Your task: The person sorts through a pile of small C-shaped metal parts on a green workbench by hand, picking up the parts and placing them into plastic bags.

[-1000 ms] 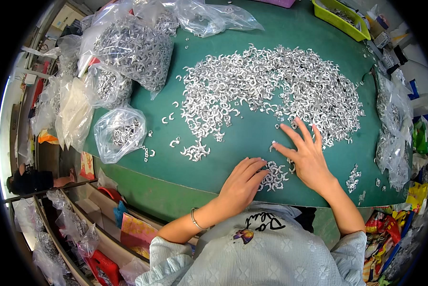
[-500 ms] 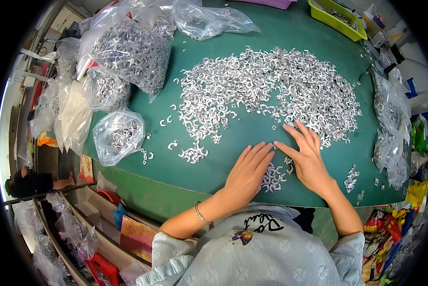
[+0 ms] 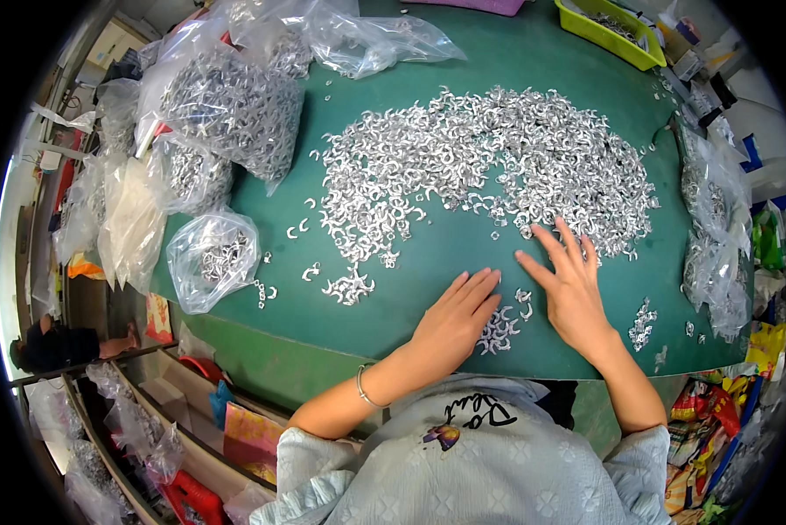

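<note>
"Condition of the left hand (image 3: 452, 324)?"

"Palm down, fingers extended and together, beside a small cluster of crescent-shaped metal pieces (image 3: 499, 334) near the table (image 3: 436, 249) edge. Whether it grips anything underneath cannot be told."

"And the right hand (image 3: 576, 296)?"

"Thumb and fingers apart, fingertips at the near edge of a large heap of metal pieces (image 3: 590, 166). A few loose pieces (image 3: 523, 304) lie between the hands."

"Surroundings?"

"Left of the heap, a clear plastic bag (image 3: 185, 267) containing metal parts; at the far right, a yellow-green bin (image 3: 622, 51)."
</note>
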A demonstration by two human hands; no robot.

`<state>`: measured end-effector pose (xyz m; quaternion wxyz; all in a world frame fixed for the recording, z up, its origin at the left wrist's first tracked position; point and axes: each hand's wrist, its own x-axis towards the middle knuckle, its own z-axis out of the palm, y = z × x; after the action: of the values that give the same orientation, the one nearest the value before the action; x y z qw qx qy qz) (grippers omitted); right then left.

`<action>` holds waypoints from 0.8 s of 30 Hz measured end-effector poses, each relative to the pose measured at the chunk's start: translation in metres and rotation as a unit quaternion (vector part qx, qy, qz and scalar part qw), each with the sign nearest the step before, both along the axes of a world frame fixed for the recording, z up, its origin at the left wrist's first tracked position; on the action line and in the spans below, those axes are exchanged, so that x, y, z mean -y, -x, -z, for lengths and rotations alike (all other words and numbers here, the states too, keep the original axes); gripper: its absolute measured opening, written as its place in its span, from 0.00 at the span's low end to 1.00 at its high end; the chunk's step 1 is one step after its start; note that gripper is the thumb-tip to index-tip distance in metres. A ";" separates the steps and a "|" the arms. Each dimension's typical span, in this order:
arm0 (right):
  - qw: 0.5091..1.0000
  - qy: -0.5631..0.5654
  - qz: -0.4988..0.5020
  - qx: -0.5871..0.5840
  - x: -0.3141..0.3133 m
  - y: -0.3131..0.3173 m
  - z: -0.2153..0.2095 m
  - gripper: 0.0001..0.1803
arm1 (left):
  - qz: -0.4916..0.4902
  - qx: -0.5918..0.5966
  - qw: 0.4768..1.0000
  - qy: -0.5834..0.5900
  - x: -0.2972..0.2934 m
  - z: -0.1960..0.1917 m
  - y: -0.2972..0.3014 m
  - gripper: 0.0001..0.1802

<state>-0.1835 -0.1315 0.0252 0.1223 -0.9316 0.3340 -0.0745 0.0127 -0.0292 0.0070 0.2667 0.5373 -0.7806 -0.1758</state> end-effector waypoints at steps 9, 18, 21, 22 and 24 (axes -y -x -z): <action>0.982 -0.165 -0.090 0.008 -0.029 0.011 -0.007 0.39 | 0.007 -0.067 0.998 -0.019 -0.017 0.005 -0.001 0.19; 0.947 -0.278 -0.108 0.121 -0.032 0.002 0.004 0.38 | 0.060 -0.403 0.845 -0.346 -0.084 -0.010 -0.014 0.15; 0.949 -0.257 -0.144 0.115 -0.034 -0.006 0.007 0.39 | 0.017 -0.508 0.682 -0.525 -0.108 0.025 -0.002 0.17; 0.954 -0.230 -0.164 0.103 -0.035 -0.011 0.007 0.39 | -0.014 -0.591 0.608 -0.530 -0.108 0.036 0.001 0.19; 0.957 -0.201 -0.188 0.095 -0.037 -0.018 0.008 0.41 | -0.070 -0.732 0.436 -0.519 -0.104 0.056 0.008 0.24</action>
<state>-0.1651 -0.0943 0.0175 0.3499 -0.9224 0.1480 -0.0694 0.0045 0.0750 -0.0486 0.4209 0.2987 -0.0165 -0.8564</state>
